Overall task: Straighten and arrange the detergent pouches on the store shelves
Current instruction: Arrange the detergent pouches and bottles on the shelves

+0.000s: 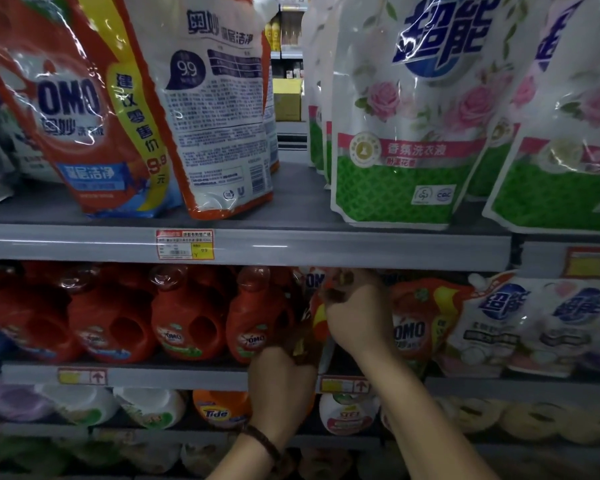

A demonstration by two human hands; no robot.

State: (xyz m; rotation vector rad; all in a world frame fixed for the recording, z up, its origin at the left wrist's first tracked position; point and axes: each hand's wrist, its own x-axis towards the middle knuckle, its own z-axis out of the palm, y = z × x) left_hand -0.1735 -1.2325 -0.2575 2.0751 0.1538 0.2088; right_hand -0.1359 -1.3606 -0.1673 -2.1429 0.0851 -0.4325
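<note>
The orange pouch (318, 315) sits just below the centre of the frame, on the middle shelf (153, 375), held between both hands. It is likely a soft, liquid-filled bag with a glossy film: fairly heavy for its size, floppy in the middle and slippery, so it will probably sag or fold if lifted by one corner. The stiffer top seam and the weighted base look like the best holds, one hand on each.

That is roughly the hold here. The right hand (357, 317) grips the upper part, its fingers (338, 294) curled over the top edge. The left hand (280, 379) grips the lower part near the shelf lip. Its fingertips are blurred, so I cannot tell how far they wrap.

The pouch's long axis runs roughly vertical, top toward the underside of the upper shelf (326, 244). Blur hides whether its printed face is square to the aisle.

Red bottles (187, 317) stand just left of it, and another orange OMO pouch (413, 323) just right. White pouches (499, 317) stand further right. On the upper shelf, leaning OMO pouches (84, 116) fill the upper left of the frame and rose-printed pouches (402, 133) the upper right.
</note>
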